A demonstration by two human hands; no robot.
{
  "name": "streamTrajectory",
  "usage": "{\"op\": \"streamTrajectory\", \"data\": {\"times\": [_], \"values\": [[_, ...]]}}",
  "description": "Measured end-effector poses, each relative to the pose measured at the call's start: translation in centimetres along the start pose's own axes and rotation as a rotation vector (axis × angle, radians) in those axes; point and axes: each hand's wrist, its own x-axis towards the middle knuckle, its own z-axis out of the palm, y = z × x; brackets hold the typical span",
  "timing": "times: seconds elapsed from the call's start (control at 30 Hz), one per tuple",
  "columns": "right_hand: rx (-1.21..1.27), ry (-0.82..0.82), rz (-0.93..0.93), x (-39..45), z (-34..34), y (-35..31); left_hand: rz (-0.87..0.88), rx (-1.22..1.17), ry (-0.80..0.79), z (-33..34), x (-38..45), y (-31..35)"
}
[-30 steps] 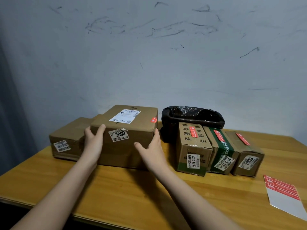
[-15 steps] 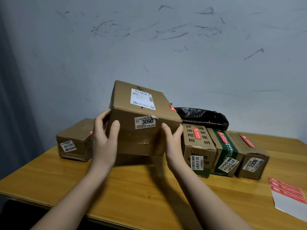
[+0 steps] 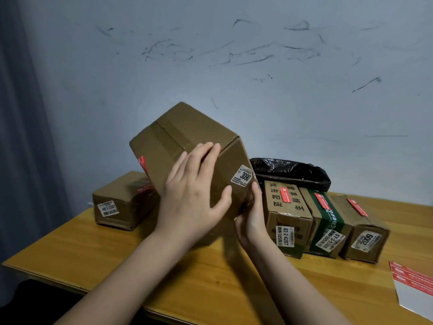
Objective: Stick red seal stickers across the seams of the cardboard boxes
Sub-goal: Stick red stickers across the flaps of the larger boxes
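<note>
Nearest, at the table's (image 3: 164, 273) right edge, a sticker sheet (image 3: 419, 285) with red seal strips is laid flat. Above the table a large box (image 3: 187, 141) labelled 3090 is held tilted in the air; the left hand (image 3: 194, 195) is spread flat against its taped face, fingers straight, while the right hand (image 3: 251, 219) is curled under its lower corner. A red seal (image 3: 142, 164) is seen on its left edge. Behind, a small box (image 3: 121, 202) is set left, three sealed boxes (image 3: 323, 221) right, a black bag (image 3: 290, 171) beyond.
</note>
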Motion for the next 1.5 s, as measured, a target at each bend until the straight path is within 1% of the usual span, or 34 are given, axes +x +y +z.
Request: {"op": "streamTrajectory", "data": {"times": [0.03, 0.13, 0.27, 0.4, 0.57, 0.7, 0.8, 0.9, 1.03, 1.2, 1.27, 1.4, 1.5], "values": [[0.029, -0.032, 0.020, -0.2, -0.1, 0.1, 0.013, 0.024, -0.014, 0.0, 0.3, 0.3], [0.051, -0.045, 0.062, -0.4, -0.1, 0.7, 0.043, 0.096, -0.047, -0.1, 1.3, 1.4], [0.061, -0.042, 0.132, -0.5, 0.2, 1.3, 0.016, 0.160, -0.105, -0.8, 2.9, 2.2], [0.008, -0.007, 0.176, -0.4, 0.1, 1.3, -0.015, 0.090, -0.272, -2.1, 5.1, 1.6], [-0.073, 0.029, 0.168, -0.3, -0.5, 1.0, 0.021, -0.046, -0.518, -3.0, 6.8, 0.2], [-0.174, -0.042, 0.220, -0.6, -1.1, 0.1, 0.047, -0.044, -0.604, -2.8, 5.9, -0.7], [-0.294, -0.019, 0.237, -0.6, -1.4, -0.1, 0.060, -0.033, -0.672, -2.4, 5.1, -0.9], [-0.376, 0.027, 0.241, -0.5, -1.6, 0.4, 0.087, -0.017, -0.685, -2.0, 4.3, -0.5], [-0.409, 0.037, 0.266, -0.3, -1.6, 0.3, 0.136, 0.049, -0.636, -1.3, 3.8, -0.2], [-0.479, -0.027, 0.233, 0.0, -1.9, 0.1, 0.178, 0.115, -0.583, -0.4, 3.3, -0.2], [-0.496, -0.040, 0.188, -0.1, -2.2, 0.4, 0.177, 0.128, -0.570, -0.1, 3.2, -0.1], [-0.578, -0.074, 0.213, -0.5, -1.8, -0.4, 0.157, 0.122, -0.551, 0.5, 3.3, 0.3], [-0.659, -0.064, 0.206, -0.4, -0.8, -0.9, 0.155, 0.113, -0.488, 1.1, 3.1, 0.5]]}}
